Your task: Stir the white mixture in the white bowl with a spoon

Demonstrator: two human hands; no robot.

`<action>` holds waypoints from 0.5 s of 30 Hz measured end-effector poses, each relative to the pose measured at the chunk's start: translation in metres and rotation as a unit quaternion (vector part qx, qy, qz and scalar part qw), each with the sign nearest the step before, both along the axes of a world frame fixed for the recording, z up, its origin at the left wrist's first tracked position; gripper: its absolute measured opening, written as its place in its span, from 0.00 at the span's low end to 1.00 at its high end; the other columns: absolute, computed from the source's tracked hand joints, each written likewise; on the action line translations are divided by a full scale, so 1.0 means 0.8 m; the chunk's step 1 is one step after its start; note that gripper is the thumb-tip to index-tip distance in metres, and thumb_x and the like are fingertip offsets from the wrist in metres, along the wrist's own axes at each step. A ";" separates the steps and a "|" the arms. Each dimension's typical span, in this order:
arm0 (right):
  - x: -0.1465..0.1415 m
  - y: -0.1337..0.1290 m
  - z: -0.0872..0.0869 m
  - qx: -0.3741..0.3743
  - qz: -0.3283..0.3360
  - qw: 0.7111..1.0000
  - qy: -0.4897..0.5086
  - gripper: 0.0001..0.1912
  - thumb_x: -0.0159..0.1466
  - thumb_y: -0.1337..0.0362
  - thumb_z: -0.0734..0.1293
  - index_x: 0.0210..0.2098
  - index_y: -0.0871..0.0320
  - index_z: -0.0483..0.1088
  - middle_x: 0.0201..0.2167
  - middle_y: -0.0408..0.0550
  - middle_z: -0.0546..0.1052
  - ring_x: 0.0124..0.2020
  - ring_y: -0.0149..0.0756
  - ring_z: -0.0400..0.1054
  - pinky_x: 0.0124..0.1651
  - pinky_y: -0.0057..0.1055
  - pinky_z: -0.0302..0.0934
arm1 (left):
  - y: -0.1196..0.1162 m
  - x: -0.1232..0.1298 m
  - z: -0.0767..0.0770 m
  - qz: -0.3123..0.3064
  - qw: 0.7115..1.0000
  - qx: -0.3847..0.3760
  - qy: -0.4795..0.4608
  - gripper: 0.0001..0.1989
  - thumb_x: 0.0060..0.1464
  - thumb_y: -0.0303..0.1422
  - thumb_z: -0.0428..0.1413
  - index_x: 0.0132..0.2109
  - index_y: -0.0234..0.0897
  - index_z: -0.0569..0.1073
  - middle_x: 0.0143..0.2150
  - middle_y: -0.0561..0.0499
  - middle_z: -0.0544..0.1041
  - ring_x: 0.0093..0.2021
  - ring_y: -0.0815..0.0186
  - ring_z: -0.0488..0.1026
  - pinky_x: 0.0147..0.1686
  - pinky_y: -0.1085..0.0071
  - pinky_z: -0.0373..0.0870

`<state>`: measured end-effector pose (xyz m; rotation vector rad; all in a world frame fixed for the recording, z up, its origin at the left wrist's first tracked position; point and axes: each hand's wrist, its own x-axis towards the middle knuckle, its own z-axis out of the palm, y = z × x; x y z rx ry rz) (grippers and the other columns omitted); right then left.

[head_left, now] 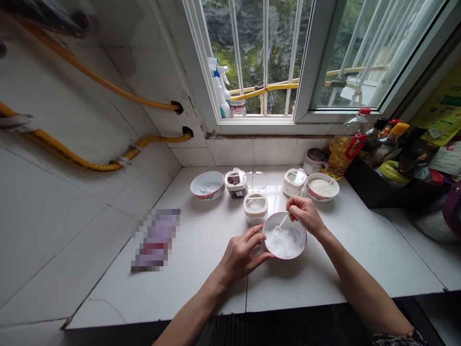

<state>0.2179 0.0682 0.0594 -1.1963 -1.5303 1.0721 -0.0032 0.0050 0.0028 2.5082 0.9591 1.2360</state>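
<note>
A white bowl with a pink rim [295,249] holds white powder and stands near the counter's front. My left hand [245,252] grips the bowl's left side, thumb low and fingers at the upper edge. Pinched in my right hand [303,214] is a small white spoon [282,224], its head over the powder inside the bowl. Just behind the bowl sits a white-lidded container [255,206]. A container with dark contents [236,183] stands farther back, its clear lid [256,181] open beside it.
At the back left is a flowered bowl [208,185]; another lidded container [294,181] and a bowl of pale contents [323,187] stand back right. An oil bottle [345,146] and a black box [360,185] line the right. A blurred purple item [156,240] lies left.
</note>
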 end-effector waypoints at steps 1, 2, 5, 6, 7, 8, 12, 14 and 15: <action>0.000 0.001 0.000 -0.006 -0.001 1.000 0.004 0.06 0.47 0.66 0.60 0.19 0.58 0.68 0.11 0.39 0.66 0.15 0.26 0.57 0.21 0.25 0.51 | 0.000 0.000 0.000 0.001 1.000 0.002 0.000 0.14 0.61 0.43 0.57 0.45 0.37 0.71 0.53 0.37 0.77 0.46 0.59 0.80 0.36 0.70 0.80; 0.000 0.001 0.001 -0.014 -0.001 1.000 0.013 0.06 0.47 0.65 0.60 0.19 0.58 0.68 0.11 0.39 0.66 0.15 0.26 0.57 0.21 0.25 0.51 | 0.000 0.000 0.000 0.003 1.000 0.005 -0.001 0.14 0.61 0.43 0.57 0.45 0.37 0.71 0.53 0.37 0.77 0.46 0.58 0.81 0.36 0.70 0.80; 0.001 0.003 0.004 -0.047 -0.001 0.997 0.054 0.05 0.46 0.65 0.61 0.18 0.58 0.68 0.11 0.39 0.66 0.14 0.27 0.56 0.20 0.25 0.50 | 0.000 0.001 0.000 0.008 1.000 0.013 0.001 0.14 0.61 0.44 0.56 0.45 0.37 0.71 0.53 0.37 0.77 0.46 0.58 0.81 0.36 0.69 0.80; 0.001 0.004 0.005 -0.058 -0.003 0.996 0.065 0.05 0.45 0.64 0.61 0.18 0.58 0.68 0.10 0.39 0.66 0.14 0.27 0.56 0.20 0.25 0.51 | 0.000 0.001 0.000 0.008 1.000 0.013 0.001 0.15 0.61 0.44 0.57 0.46 0.37 0.71 0.53 0.37 0.77 0.46 0.58 0.81 0.36 0.69 0.80; 0.002 0.005 0.006 -0.068 -0.005 0.995 0.073 0.05 0.45 0.64 0.62 0.18 0.58 0.68 0.10 0.40 0.66 0.14 0.27 0.57 0.20 0.26 0.51 | 0.000 0.002 0.000 0.008 1.000 0.011 0.001 0.15 0.61 0.44 0.57 0.46 0.37 0.71 0.53 0.37 0.77 0.46 0.59 0.81 0.37 0.69 0.80; 0.003 0.005 0.007 -0.077 -0.008 0.994 0.077 0.05 0.45 0.64 0.62 0.18 0.58 0.68 0.10 0.40 0.66 0.14 0.27 0.57 0.20 0.26 0.51 | 0.000 0.002 0.000 0.008 1.000 0.012 0.002 0.15 0.61 0.44 0.57 0.47 0.37 0.71 0.53 0.37 0.77 0.46 0.59 0.81 0.36 0.69 0.80; 0.005 0.007 0.009 -0.098 -0.011 0.992 0.083 0.04 0.45 0.64 0.63 0.18 0.58 0.68 0.10 0.40 0.66 0.14 0.27 0.57 0.21 0.26 0.50 | 0.001 0.002 0.000 0.009 1.000 0.011 0.001 0.16 0.60 0.45 0.57 0.46 0.37 0.71 0.53 0.38 0.77 0.43 0.60 0.81 0.34 0.70 0.80; 0.006 0.009 0.009 -0.102 -0.010 0.991 0.089 0.04 0.44 0.64 0.63 0.18 0.58 0.68 0.10 0.40 0.66 0.14 0.27 0.56 0.20 0.26 0.49 | 0.001 0.003 0.000 0.007 1.000 0.009 0.000 0.16 0.61 0.46 0.57 0.45 0.37 0.71 0.53 0.38 0.78 0.43 0.60 0.81 0.34 0.69 0.80; 0.007 0.010 0.008 -0.103 -0.010 0.990 0.092 0.04 0.44 0.64 0.63 0.18 0.58 0.68 0.09 0.40 0.65 0.14 0.27 0.56 0.20 0.26 0.49 | 0.001 0.003 0.000 0.007 1.000 0.008 0.001 0.16 0.61 0.46 0.57 0.45 0.37 0.71 0.53 0.38 0.78 0.43 0.60 0.81 0.34 0.69 0.80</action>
